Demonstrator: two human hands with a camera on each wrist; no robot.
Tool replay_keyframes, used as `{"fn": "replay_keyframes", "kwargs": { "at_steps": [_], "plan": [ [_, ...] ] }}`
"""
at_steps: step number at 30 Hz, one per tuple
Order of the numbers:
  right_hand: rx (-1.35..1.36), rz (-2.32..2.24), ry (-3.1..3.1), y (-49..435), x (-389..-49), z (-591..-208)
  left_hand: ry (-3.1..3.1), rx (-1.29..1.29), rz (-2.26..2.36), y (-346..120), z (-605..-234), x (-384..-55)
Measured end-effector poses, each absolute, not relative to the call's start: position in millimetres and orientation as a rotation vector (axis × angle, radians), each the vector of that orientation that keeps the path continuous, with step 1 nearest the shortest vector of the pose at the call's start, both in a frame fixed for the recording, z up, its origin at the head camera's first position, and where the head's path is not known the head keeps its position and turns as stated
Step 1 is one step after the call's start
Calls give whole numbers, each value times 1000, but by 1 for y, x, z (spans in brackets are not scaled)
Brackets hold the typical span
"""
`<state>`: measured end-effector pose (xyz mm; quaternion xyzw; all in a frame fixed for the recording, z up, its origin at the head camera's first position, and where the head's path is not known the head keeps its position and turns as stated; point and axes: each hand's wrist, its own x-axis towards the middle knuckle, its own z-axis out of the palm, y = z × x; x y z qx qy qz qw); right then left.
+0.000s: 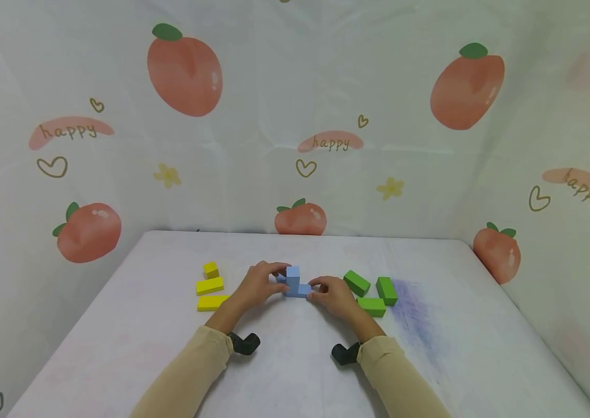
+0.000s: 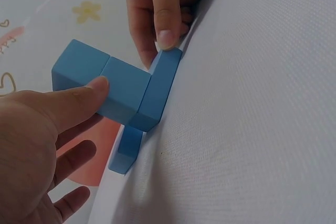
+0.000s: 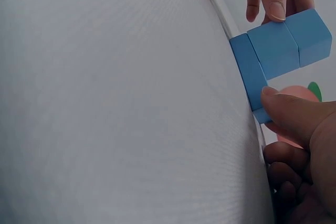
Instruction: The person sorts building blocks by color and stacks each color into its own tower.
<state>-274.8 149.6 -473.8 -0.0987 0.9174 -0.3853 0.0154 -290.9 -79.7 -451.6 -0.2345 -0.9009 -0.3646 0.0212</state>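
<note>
Two blue cubes stand stacked, an upper cube (image 2: 80,65) on a lower cube (image 2: 125,88), at one end of a flat blue block (image 1: 302,291) lying on the table. My left hand (image 1: 260,284) holds the stack from the left, its thumb against the lower cube's side near the seam. At the flat block's right end, my right hand (image 1: 332,294) pinches it between thumb and fingers. Another small blue block (image 2: 126,150) lies behind the stack, partly hidden by the left hand in the head view.
Left of the hands lie a yellow cube (image 1: 211,269), a yellow bar (image 1: 209,285) and a second yellow bar (image 1: 212,303), partly covered by the left wrist. Three green blocks (image 1: 356,283) lie beside the right hand. A patterned cloth (image 1: 253,174) hangs behind the white table (image 1: 295,371).
</note>
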Motion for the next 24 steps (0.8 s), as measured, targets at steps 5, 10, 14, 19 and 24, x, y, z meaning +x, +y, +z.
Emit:
{"fn": "replay_keyframes", "kwargs": {
  "at_steps": [5, 10, 14, 19, 24],
  "plan": [
    [-304, -1199, 2856, 149, -275, -474, -2781, -735, -1144, -80, -451, -291],
    [-296, -1191, 2852, 150, -276, -474, -2779, -746, -1136, -81, -451, -291],
    [-299, -1185, 2850, 150, -276, -475, -2776, -754, -1127, -83, -452, -292],
    [-320, -1189, 2857, 150, -275, -474, -2758, -762, -1131, -87, -452, -293],
    [-315, -1193, 2856, 150, -274, -474, -2750, -705, -1147, -89, -449, -292]
  ]
}}
